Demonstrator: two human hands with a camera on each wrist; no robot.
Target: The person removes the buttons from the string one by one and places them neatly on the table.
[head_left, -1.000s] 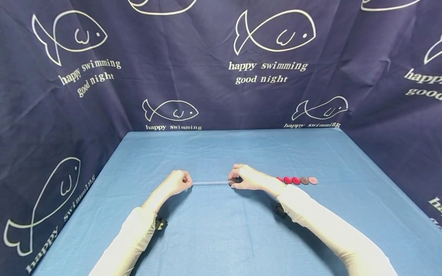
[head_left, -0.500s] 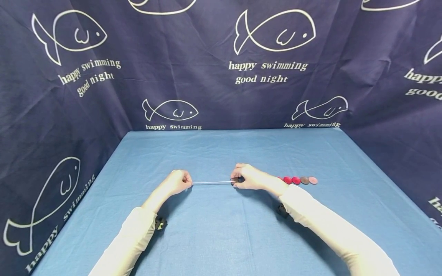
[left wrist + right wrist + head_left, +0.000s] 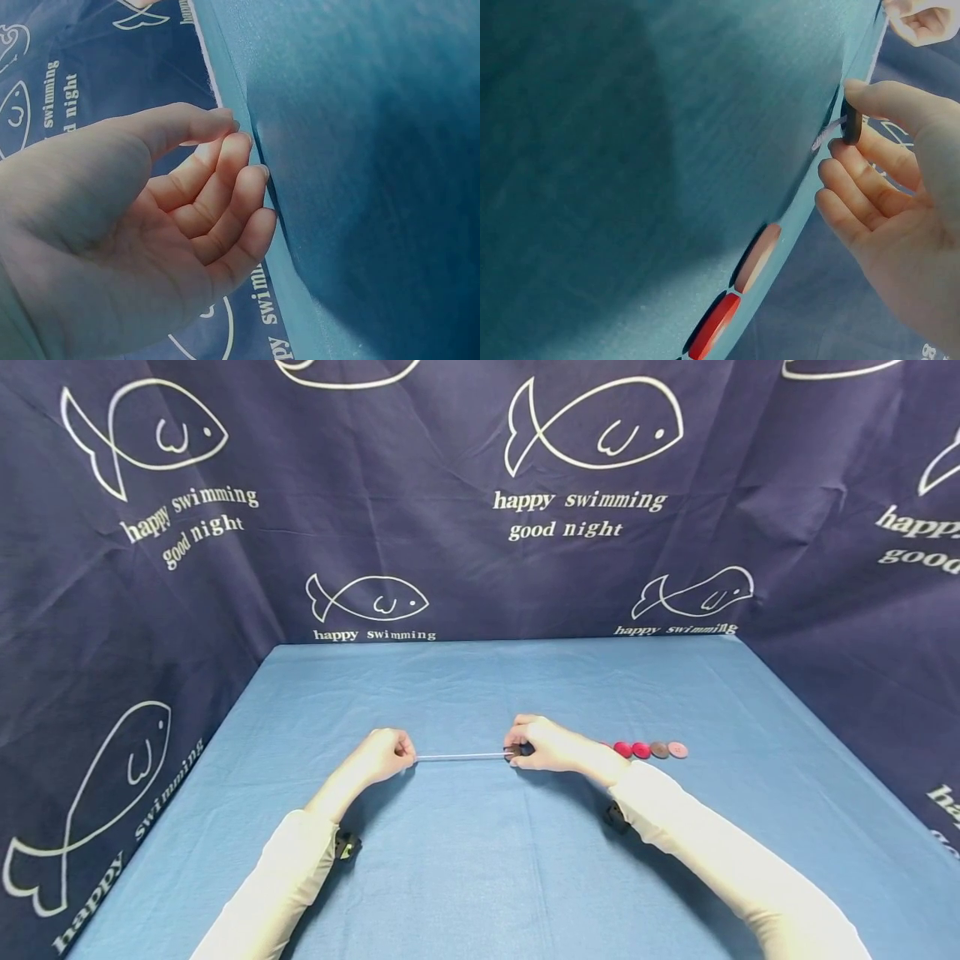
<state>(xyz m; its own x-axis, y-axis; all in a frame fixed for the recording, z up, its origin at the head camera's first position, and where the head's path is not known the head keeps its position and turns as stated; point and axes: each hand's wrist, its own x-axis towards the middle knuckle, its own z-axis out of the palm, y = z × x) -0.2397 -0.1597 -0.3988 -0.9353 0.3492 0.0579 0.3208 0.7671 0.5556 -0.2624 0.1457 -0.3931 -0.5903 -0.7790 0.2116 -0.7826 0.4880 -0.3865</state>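
A thin pale string (image 3: pixel 461 757) runs straight between my two hands, low over the blue cloth. My left hand (image 3: pixel 384 755) pinches its left end between thumb and index finger. In the left wrist view those fingertips (image 3: pixel 234 129) meet, and the string is hardly visible there. My right hand (image 3: pixel 543 745) grips a dark round button (image 3: pixel 850 124) by its edge, thumb on one side and fingers on the other. Through the button pokes a short, thicker cord end (image 3: pixel 826 135). The other fingers of the right hand are loosely bent.
To the right of my right hand lies a row of flat buttons: red ones (image 3: pixel 622 749), a brown one (image 3: pixel 659 749) and a pink one (image 3: pixel 678 750). My right forearm covers part of the row. A navy fish-print curtain (image 3: pixel 465 527) surrounds the blue table (image 3: pixel 465 693).
My right hand has slid slightly to the right with the dark button, so a little more string shows between the hands. My left hand stays nearly in place.
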